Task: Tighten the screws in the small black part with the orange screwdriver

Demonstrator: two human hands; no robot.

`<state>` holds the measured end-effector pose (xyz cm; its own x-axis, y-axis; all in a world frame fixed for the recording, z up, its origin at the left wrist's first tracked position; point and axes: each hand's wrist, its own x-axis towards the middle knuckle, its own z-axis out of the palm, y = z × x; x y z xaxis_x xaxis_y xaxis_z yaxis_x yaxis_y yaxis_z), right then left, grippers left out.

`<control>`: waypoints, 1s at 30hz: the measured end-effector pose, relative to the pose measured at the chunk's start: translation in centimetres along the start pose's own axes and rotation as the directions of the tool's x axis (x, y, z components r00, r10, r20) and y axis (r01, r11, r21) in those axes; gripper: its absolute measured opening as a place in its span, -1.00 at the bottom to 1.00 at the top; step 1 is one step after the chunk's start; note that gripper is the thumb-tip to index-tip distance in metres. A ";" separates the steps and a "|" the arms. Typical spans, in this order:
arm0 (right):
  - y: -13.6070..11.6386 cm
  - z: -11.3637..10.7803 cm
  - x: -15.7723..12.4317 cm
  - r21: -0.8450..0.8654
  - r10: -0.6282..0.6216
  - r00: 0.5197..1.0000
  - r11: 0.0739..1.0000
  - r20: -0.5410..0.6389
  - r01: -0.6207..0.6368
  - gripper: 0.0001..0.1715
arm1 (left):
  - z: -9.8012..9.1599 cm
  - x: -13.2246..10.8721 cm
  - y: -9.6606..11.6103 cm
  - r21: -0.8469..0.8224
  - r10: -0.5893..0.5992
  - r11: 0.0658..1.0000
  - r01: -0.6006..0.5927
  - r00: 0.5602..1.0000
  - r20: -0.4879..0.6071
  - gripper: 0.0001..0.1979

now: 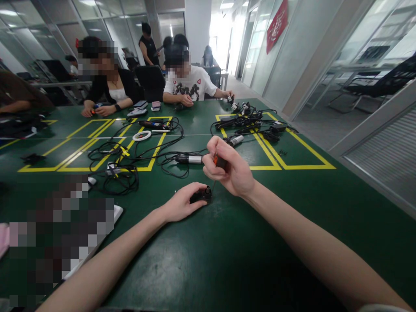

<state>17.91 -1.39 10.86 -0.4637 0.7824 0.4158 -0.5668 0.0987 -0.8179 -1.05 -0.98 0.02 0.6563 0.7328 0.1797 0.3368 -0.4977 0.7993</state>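
Observation:
My left hand [182, 202] rests on the green table [227, 251] and pins down a small black round part [203, 195] with its fingers closed around it. My right hand [229, 167] is closed in a fist around a screwdriver with an orange and black handle [216, 160]. Its thin shaft points down onto the black part. Both forearms reach in from the bottom edge.
Tangled black cables [120, 169], a white ring [142, 135] and cylindrical devices [189, 159] lie inside yellow taped boxes. More cables and parts [250, 119] lie far right. Two people sit across the table handling small items. A blurred object [61, 234] sits at my left.

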 end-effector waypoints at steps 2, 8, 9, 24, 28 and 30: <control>0.0 -0.1 0.0 -0.022 -0.010 1.000 1.000 -0.010 0.010 -0.55 | -0.1 0.0 0.2 -0.004 -0.014 1.000 0.014 1.000 -0.001 -0.64; -0.3 -0.3 0.3 -0.038 -0.027 1.000 0.999 -0.006 0.026 -0.54 | -0.2 0.1 0.3 -0.011 -0.034 0.999 0.034 0.999 -0.007 -0.66; -0.3 -0.3 0.3 -0.035 -0.014 1.000 0.999 -0.008 0.014 -0.51 | -0.1 0.1 0.3 -0.009 -0.032 0.999 0.032 0.999 -0.004 -0.67; -0.3 -0.1 0.1 -0.046 -0.002 1.000 0.999 -0.026 0.000 -0.53 | -0.1 0.1 -0.2 0.023 -0.022 0.999 0.022 1.000 0.011 -0.57; -0.3 -0.1 0.4 -0.065 0.030 0.999 0.997 -0.044 -0.032 -0.33 | -0.3 0.2 0.0 -0.008 -0.061 0.998 0.061 0.998 0.009 -0.44; -0.3 0.0 0.3 -0.048 0.046 0.999 0.998 -0.028 -0.048 -0.32 | -0.3 0.2 0.1 -0.014 -0.069 0.998 0.069 0.998 -0.001 -0.51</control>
<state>17.87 -1.17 11.23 -0.4702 0.8031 0.3660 -0.5107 0.0906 -0.8550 -1.06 -0.74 0.33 0.6306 0.7660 0.1248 0.3716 -0.4391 0.8180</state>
